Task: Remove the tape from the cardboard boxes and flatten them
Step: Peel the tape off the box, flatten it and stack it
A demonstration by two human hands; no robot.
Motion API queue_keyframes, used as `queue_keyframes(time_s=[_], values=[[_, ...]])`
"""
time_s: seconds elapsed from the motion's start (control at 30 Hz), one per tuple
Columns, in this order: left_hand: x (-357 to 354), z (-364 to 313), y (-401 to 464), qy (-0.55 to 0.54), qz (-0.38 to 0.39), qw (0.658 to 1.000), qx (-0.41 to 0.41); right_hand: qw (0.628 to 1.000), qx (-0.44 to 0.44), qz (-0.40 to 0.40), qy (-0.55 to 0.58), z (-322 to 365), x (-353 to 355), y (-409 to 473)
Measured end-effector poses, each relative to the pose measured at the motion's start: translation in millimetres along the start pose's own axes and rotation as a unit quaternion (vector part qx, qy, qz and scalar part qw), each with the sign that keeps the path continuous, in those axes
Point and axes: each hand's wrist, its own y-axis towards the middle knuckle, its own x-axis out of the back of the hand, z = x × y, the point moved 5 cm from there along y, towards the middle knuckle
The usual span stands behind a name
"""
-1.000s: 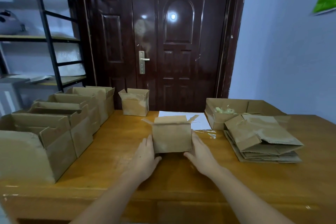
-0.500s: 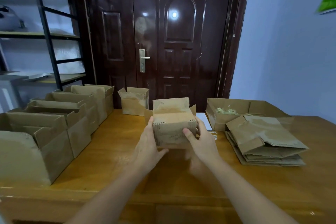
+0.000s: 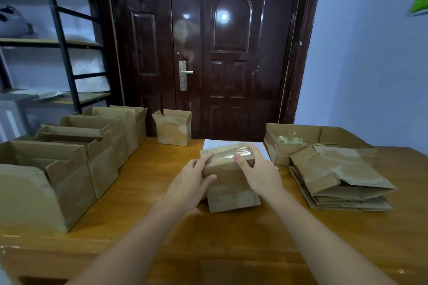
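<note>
A small cardboard box (image 3: pixel 228 183) lies tipped over at the middle of the wooden table (image 3: pixel 231 233), its taped bottom facing up and away from me. Clear tape (image 3: pixel 228 148) shines along its far top edge. My left hand (image 3: pixel 188 186) grips the box's left side with the thumb across its face. My right hand (image 3: pixel 259 172) holds the right side, its fingers on the taped edge. A stack of flattened boxes (image 3: pixel 340 178) lies to the right.
A row of several open boxes (image 3: pixel 76 155) lines the table's left side; one more open box (image 3: pixel 172 127) stands at the back. A shallow box with tape scraps (image 3: pixel 291 140) sits back right, white paper (image 3: pixel 213 143) behind the held box. A dark door stands beyond the table.
The box stood upright on the table, was lifted in both hands, and is now turned over and down on the table with its taped bottom up.
</note>
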Motion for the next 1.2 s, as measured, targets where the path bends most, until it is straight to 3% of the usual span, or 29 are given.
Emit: queue_keyframes(time_s=[0.2, 0.4, 0.6, 0.67, 0.77, 0.87, 0.97, 1.03, 1.2], values=[[-8, 9, -4, 0.068, -0.001, 0.998, 0.000, 0.996, -0.033, 0.087, -0.006, -13, -19, 2], [-8, 5, 4, 0.102, 0.003, 0.988, -0.117, 0.992, -0.044, 0.079, 0.085, -21, -28, 3], [-1, 6, -3, 0.100, 0.012, 0.984, -0.149, 0.993, 0.104, -0.051, 0.012, 6, -11, -1], [3, 8, -7, 0.111, 0.018, 0.980, -0.162, 0.980, 0.193, -0.050, -0.007, 18, -7, -12], [7, 8, -13, 0.139, 0.025, 0.973, -0.183, 0.955, 0.295, 0.019, -0.013, 29, -11, -35], [10, 2, -18, 0.153, -0.002, 0.966, -0.207, 0.956, 0.283, 0.063, -0.043, 24, -20, -46], [10, -6, -23, 0.169, -0.020, 0.957, -0.234, 0.962, 0.262, 0.074, -0.009, 16, -19, -45], [6, -8, -25, 0.184, -0.024, 0.950, -0.251, 0.967, 0.223, 0.122, 0.024, 8, -16, -42], [-18, -14, -28, 0.134, 0.011, 0.966, -0.222, 0.964, 0.215, 0.158, 0.001, -1, -10, -36]])
